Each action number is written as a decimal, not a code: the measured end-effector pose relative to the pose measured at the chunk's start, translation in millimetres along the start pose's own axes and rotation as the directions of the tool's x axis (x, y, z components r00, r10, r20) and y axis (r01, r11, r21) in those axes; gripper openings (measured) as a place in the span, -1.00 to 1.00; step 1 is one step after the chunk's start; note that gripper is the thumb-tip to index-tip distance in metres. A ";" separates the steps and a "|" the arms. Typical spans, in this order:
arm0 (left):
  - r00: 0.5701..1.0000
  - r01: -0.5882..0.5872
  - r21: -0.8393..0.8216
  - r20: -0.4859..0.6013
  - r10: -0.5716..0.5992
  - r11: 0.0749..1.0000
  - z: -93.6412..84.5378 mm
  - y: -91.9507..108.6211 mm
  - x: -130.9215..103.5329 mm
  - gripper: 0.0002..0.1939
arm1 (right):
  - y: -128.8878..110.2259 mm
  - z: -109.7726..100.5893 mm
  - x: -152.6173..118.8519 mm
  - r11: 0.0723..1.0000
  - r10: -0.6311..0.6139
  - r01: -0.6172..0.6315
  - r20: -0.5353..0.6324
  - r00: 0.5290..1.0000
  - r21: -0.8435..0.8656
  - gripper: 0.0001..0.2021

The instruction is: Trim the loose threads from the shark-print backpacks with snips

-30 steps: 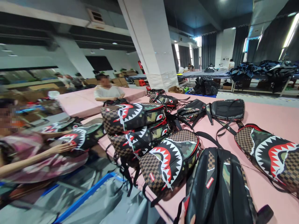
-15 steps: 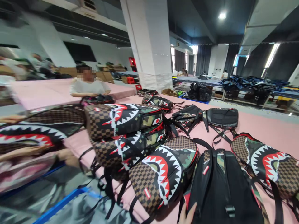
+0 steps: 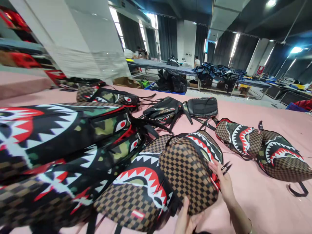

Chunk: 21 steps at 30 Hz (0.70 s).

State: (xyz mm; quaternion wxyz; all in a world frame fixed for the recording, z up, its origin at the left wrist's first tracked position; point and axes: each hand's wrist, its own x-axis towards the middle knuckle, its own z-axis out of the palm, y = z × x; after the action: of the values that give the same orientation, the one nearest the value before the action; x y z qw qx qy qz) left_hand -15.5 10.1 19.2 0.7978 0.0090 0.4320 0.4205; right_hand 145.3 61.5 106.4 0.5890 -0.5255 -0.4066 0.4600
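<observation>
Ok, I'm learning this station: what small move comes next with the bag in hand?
Probably lay the checkered backpack flat beside the stacked ones: both the left hand and right hand grip it, tilted up off the pink table.

A backpack (image 3: 190,169) lies on the table (image 3: 255,195), stacked backpacks (image 3: 63,149) to its left.

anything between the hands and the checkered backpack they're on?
No. Both hands already touch the checkered backpack: left hand at its lower edge, right hand on its right side. Another backpack leans against it on the left.
</observation>
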 end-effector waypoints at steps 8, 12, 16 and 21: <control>0.981 0.185 -0.187 0.094 -0.169 0.965 -13.7 24.9 2.5 -0.28 | 24.9 -7.8 -15.9 0.966 0.163 -0.150 -0.047 0.986 0.212 -0.49; 0.973 0.222 -0.147 0.103 -0.208 0.964 -14.4 25.7 5.6 -0.27 | 27.5 -8.7 -18.0 0.959 0.166 -0.117 -0.178 0.970 0.258 -0.44; 0.966 0.247 -0.043 0.085 -0.243 0.968 -23.1 29.0 11.7 -0.24 | 44.7 -17.8 -16.6 0.951 0.212 -0.126 -0.300 0.930 0.281 -0.41; 0.995 0.023 0.069 -0.098 -0.016 0.997 -35.3 42.1 20.6 -0.49 | 84.6 -31.2 0.9 0.886 0.368 -0.219 -0.331 0.869 0.410 -0.45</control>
State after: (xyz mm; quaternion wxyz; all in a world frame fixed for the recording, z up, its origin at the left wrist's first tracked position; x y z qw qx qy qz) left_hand -62.3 39.0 -1.2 0.7790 0.0124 0.4849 0.3973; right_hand 165.9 56.8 18.7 0.6668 -0.5480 -0.1007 0.4948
